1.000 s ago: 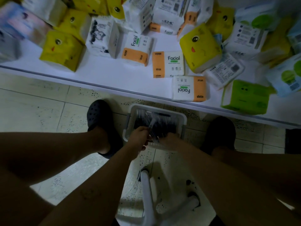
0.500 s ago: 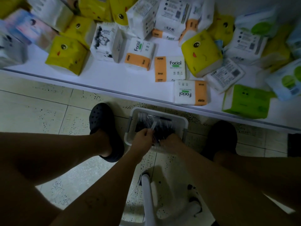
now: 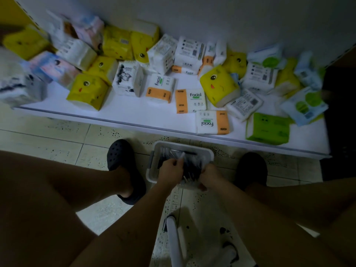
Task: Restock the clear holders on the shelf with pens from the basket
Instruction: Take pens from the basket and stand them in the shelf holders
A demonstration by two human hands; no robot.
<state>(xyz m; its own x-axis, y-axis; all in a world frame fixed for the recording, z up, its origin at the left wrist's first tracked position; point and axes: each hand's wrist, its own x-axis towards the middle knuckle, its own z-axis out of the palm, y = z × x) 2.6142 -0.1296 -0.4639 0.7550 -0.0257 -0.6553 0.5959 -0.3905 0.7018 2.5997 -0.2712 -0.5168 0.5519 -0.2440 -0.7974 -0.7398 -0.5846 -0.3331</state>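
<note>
Head view, dim light, edges blurred.

Basket (image 3: 209, 153): pale plastic, on the tiled floor (image 3: 57, 139) between two black clogs (image 3: 123, 168), just in front of the low white shelf (image 3: 125, 112). Inside it: a mass of dark pens (image 3: 192, 168), single ones hard to make out.

Left hand (image 3: 170, 171): over the basket's left half, fingers curled. Thumb and fingers pinch one pale pen (image 3: 181, 156), whose tip angles up and away toward the far rim. Hand otherwise closed around it.

Right hand (image 3: 210, 177): at the basket's near right corner, fingers curled down onto crinkled clear wrapping (image 3: 189, 186) that lies over the near rim. Grip looks closed on the wrapping; whether pens are inside that grip cannot be told.

The hands are close together but apart, with dark pens showing between them.

Shelf: scattered tissue packs (image 3: 191, 100) in yellow, white-and-orange "Facial", green, pale blue; some upright, some flat.

Bottom centre: a white frame (image 3: 174, 239) on the floor between the forearms
</note>
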